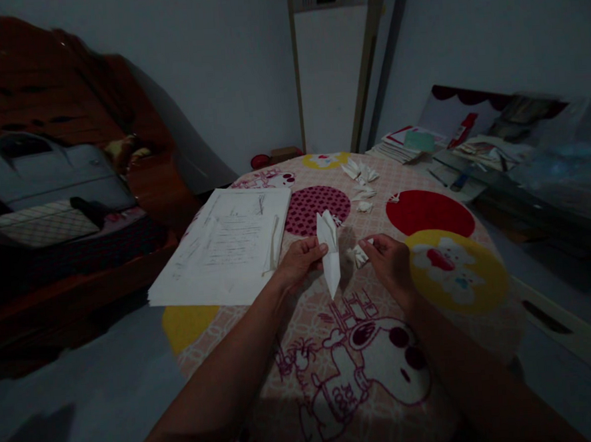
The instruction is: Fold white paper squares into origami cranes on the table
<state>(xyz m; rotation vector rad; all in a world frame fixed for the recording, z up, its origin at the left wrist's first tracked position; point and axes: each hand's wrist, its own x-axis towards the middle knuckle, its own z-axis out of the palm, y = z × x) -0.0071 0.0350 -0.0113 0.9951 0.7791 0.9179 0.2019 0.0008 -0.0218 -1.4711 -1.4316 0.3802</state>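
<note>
My left hand [302, 259] is closed in a pinch on a folded white paper [331, 272], holding it above the table. The paper is long and narrow, with a pointed lower end and split, layered upper flaps. To its right, my right hand [391, 262] has its fingertips pressed together at the edge of a small crumpled-looking folded paper piece [360, 256], which lies low over the cloth. Several more white folded paper pieces [362, 171] stand in a loose row beyond my hands. Dim light hides the finer folds.
A stack of white printed sheets [189, 284] lies on the left of the round table, whose patterned tablecloth [266, 389] shows cartoon figures. Papers and books [404, 148] are piled at the back right near a glass shelf [462, 171]. A wooden seat [158, 189] holds a pale handbag [57, 172].
</note>
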